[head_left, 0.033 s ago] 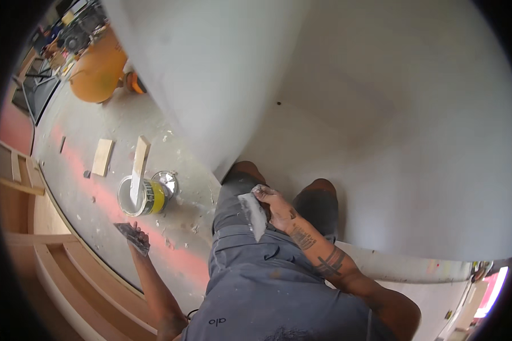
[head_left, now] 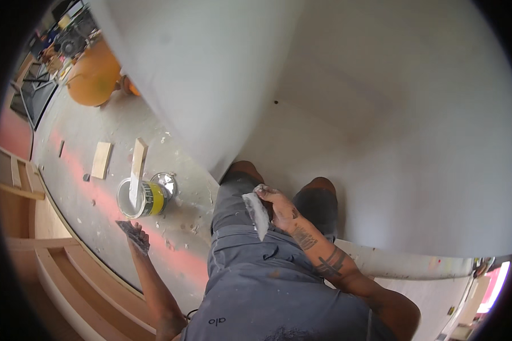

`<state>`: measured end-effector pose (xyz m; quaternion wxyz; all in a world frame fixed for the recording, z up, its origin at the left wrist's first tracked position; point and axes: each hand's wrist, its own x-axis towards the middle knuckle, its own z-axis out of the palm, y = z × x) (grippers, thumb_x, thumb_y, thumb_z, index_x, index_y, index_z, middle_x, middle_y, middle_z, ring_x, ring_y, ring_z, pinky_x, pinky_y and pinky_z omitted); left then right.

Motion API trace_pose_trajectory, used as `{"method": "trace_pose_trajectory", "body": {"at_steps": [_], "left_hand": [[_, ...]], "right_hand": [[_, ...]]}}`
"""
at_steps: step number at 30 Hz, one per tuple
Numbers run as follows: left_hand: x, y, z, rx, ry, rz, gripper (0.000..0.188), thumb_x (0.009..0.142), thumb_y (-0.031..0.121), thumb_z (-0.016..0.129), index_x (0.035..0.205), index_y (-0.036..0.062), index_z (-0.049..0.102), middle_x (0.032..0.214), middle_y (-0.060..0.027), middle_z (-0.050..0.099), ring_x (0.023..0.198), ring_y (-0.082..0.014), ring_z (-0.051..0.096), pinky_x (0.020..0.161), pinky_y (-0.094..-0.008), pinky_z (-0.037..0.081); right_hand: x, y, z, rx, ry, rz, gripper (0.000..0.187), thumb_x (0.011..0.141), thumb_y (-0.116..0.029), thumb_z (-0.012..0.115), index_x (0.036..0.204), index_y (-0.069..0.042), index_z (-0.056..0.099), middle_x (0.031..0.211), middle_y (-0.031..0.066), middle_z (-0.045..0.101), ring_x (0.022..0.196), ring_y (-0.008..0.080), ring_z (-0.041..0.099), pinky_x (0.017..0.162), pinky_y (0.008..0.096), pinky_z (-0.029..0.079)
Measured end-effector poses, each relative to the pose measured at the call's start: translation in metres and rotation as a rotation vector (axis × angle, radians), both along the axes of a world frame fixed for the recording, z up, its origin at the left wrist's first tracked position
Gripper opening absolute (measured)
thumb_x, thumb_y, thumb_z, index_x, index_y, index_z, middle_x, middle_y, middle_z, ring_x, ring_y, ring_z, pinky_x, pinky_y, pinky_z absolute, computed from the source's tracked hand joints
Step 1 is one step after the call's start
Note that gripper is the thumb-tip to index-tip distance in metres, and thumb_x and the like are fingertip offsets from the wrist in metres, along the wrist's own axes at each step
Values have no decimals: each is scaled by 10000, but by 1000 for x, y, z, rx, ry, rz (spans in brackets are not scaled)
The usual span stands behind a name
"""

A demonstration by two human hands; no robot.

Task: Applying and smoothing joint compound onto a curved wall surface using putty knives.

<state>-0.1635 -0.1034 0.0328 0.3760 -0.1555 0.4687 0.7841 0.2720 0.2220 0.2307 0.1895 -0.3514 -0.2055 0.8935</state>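
Grey-smeared dark flat scraper: in the left hand, out to the left, near the can.
Left fingers: clamped on the scraper.
Whitish paste-coated flat blade: in the right hand, in front of the dark grey clothing.
Right fingers: clamped on the blade near its upper end, some hidden.
Yellow-and-dark round can: on the grey floor, top open, pale wooden stick leaning in it, white-coated lower down.
Round silver lid: just beside the can.
Pale rectangular wooden block: flat on the floor, beyond the can.
Large smooth pale-grey panel: ahead and right, beyond the right hand.
Orange rounded tank: upper left.
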Motion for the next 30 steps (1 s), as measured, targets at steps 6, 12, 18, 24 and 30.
{"method": "trace_pose_trajectory", "body": {"at_steps": [6,12,18,24,30], "left_hand": [[-12,58,35,137,-171,-312,415,996,440,474,1246,111,516,1149,-297,628,397,-130,458,356,-236,405],[-5,69,27,235,-218,-322,551,1002,471,400,1390,82,430,1292,-318,561,431,-131,479,388,-240,417],[-22,47,-2,263,-106,-353,584,1014,471,336,1461,99,392,1361,-303,533,448,-129,493,410,-249,417],[12,77,12,183,126,-267,486,1000,419,384,1399,145,433,1145,-311,645,396,-148,507,364,-250,419],[65,87,73,107,326,-170,483,997,412,393,1386,130,444,1133,-316,643,393,-146,492,363,-257,410]], "right_hand": [[57,-5,10,45,-14,-193,157,958,-191,623,1050,-66,605,960,35,629,909,160,630,811,298,515],[103,-19,-1,52,-104,-446,133,955,-159,577,1042,-64,611,922,39,639,850,169,635,762,301,525],[114,-25,-4,76,5,-451,141,975,-159,550,1036,-52,619,947,51,655,861,176,645,774,310,530],[119,-14,-42,299,34,-466,172,1009,-172,507,1058,-40,607,974,54,636,907,156,627,815,290,521],[99,7,11,76,44,-380,163,1011,-192,517,1036,-53,599,934,34,626,871,141,621,794,284,522]]}}
